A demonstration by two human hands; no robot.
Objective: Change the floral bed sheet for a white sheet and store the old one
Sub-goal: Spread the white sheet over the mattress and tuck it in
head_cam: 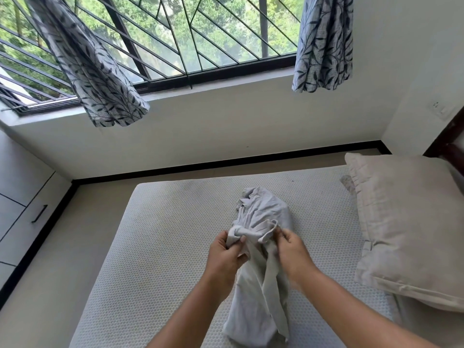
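The white sheet (262, 217) lay bunched in the middle of the bare mattress (160, 237), just beside the pillow (406, 222). The left hand (226, 256) gripped a wadded fold and the right hand (292, 249) pinched a hemmed edge. It looked light, limp and prone to tangling, so it was probably best taken by its hem or corners and shaken open.

The pillow (406, 222) runs off the right edge, and so does the dark headboard (449, 146) behind it. The right hand (291, 247) is blurred, its fingertips buried in a fold of the white sheet (261, 212). The wall switch (442, 110) is too small to make out.
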